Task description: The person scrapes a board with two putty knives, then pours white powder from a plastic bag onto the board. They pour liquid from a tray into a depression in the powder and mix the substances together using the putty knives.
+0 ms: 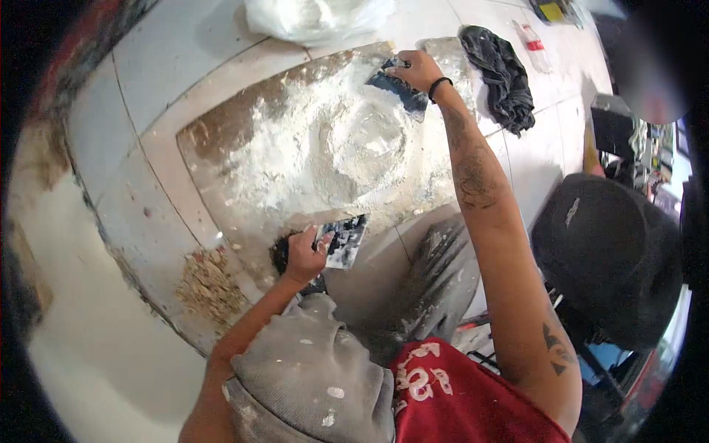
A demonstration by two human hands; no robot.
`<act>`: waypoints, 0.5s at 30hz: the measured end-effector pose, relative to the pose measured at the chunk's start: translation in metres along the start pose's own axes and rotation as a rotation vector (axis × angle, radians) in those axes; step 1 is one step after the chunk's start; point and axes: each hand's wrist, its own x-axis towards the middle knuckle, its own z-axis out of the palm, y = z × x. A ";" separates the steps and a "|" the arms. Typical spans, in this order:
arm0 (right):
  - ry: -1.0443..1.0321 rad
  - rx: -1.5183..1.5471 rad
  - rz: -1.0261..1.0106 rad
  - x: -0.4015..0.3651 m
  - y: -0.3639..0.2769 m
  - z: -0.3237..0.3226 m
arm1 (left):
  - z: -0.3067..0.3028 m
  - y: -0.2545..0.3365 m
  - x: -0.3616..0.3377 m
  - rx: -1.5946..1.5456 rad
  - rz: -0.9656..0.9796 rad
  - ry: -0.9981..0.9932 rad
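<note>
A powder-covered board [221, 140] lies on the tiled floor, with a ring of white powder [325, 159] around a wet-looking middle. My right hand [419, 70] is closed on a dark flat scraper [402, 88] at the board's far right, beside the ring. Near the board's close edge, my left hand [306, 255] grips a second flat scraper [347, 242], black and white with smears on its blade. Both blades are apart from the wet middle.
A white plastic bag [317, 18] sits beyond the board. Black cloth [498, 77] and a clear bottle [533, 46] lie at the far right. Crumbled debris [210, 284] is piled at the left. A black rounded object [591, 244] stands at the right. My knees are close to the board.
</note>
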 end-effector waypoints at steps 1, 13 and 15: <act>-0.060 0.011 -0.057 0.008 -0.001 0.002 | -0.002 0.001 0.001 -0.030 -0.052 -0.048; -0.125 0.006 -0.126 -0.025 -0.073 -0.028 | -0.016 0.018 0.015 -0.204 -0.143 -0.115; -0.090 0.023 -0.116 -0.043 -0.085 -0.036 | -0.014 0.016 0.013 -0.174 -0.132 -0.096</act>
